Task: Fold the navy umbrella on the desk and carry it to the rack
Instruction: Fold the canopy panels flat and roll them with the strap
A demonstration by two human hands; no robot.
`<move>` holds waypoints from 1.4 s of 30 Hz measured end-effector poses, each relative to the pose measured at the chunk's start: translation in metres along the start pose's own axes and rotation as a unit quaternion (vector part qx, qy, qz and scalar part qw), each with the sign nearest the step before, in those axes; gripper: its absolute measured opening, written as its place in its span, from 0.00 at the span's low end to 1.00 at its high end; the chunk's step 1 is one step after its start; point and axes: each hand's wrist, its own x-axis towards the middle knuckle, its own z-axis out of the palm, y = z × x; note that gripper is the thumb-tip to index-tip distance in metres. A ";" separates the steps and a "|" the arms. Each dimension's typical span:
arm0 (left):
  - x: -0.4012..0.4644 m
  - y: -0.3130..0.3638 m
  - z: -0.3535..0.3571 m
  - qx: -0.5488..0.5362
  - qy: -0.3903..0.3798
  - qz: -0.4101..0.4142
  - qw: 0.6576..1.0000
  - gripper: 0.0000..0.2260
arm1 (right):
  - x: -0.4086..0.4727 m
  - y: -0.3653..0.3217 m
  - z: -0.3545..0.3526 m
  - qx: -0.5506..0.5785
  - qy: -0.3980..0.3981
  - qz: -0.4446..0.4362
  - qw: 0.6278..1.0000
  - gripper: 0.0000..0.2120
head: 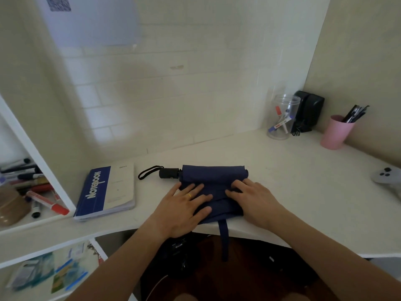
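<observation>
The navy umbrella (pixel 213 178) lies collapsed on the white desk (pixel 303 192), its black handle (pixel 169 173) and wrist loop pointing left. Its fabric is spread flat in loose folds toward the desk's front edge. A navy closing strap (pixel 224 240) hangs down over that edge. My left hand (pixel 184 208) rests flat on the left part of the fabric, fingers spread, a gold ring on one finger. My right hand (pixel 255 199) presses on the right part, fingertips curled into a fold. No rack is visible.
A blue and white notebook (pixel 108 190) lies left of the umbrella. At the back right stand a clear jar of markers (pixel 282 118), a black device (pixel 308 111) and a pink cup of pens (pixel 335 132). A grey game controller (pixel 386 179) sits far right. Left shelves hold markers (pixel 32 185).
</observation>
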 end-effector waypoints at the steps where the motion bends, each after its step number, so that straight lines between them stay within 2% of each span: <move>1: 0.001 0.003 0.000 -0.007 0.015 -0.004 1.000 0.28 | 0.001 0.000 -0.003 0.011 -0.018 0.005 1.000 0.20; 3: 0.006 0.011 -0.003 0.005 0.068 0.001 0.998 0.29 | 0.009 -0.001 -0.012 0.038 -0.058 0.031 0.997 0.16; 6: 0.017 0.022 -0.004 0.008 0.128 0.052 0.990 0.27 | 0.029 0.002 -0.028 0.076 -0.112 0.084 0.987 0.12; 7: 0.018 0.023 -0.003 -0.007 0.138 0.065 0.988 0.25 | 0.038 0.006 -0.034 0.092 -0.106 0.102 0.985 0.10; 9: 0.021 0.024 0.000 -0.022 0.158 0.087 0.983 0.17 | 0.057 0.019 -0.040 0.137 -0.034 0.138 0.980 0.09; 10: 0.022 0.025 0.000 -0.026 0.171 0.094 0.980 0.13 | 0.067 0.025 -0.041 0.171 -0.004 0.152 0.973 0.10; 11: 0.024 0.025 0.000 -0.040 0.167 0.085 0.982 0.13 | 0.078 0.032 -0.042 0.205 -0.012 0.156 0.966 0.16; 13: 0.027 0.026 -0.001 -0.061 0.127 0.047 0.989 0.22 | 0.096 0.042 -0.040 0.282 -0.140 0.143 0.938 0.33; 14: 0.029 0.027 0.002 -0.045 0.109 0.043 0.992 0.26 | 0.102 0.044 -0.038 0.304 -0.207 0.135 0.920 0.37; 16: 0.028 0.029 0.004 -0.018 0.083 0.036 0.996 0.29 | 0.110 0.048 -0.033 0.289 -0.264 0.097 0.915 0.34; 19: 0.024 0.029 0.003 -0.043 0.094 0.029 0.994 0.27 | 0.111 0.049 -0.027 0.246 -0.244 0.061 0.936 0.28; 25: 0.018 0.029 0.006 -0.057 0.082 0.032 0.994 0.23 | 0.104 0.042 -0.019 0.194 -0.215 0.045 0.956 0.33; 27: 0.016 0.031 0.006 -0.053 0.077 0.032 0.995 0.22 | 0.099 0.041 -0.020 0.216 -0.213 0.045 0.952 0.34; 30: 0.014 0.031 0.004 -0.059 0.073 0.035 0.995 0.22 | 0.091 0.043 -0.024 0.326 -0.227 0.081 0.914 0.31; 32: 0.011 0.032 0.002 -0.066 0.067 0.033 0.995 0.22 | 0.089 0.044 -0.028 0.331 -0.215 0.075 0.916 0.26; 37: -0.001 0.035 0.006 -0.090 0.017 0.024 0.996 0.25 | 0.081 0.031 -0.029 0.208 -0.133 0.050 0.968 0.26; 42: -0.016 0.035 0.017 -0.070 -0.019 0.024 0.997 0.28 | 0.060 0.015 -0.011 0.130 0.001 0.012 0.991 0.22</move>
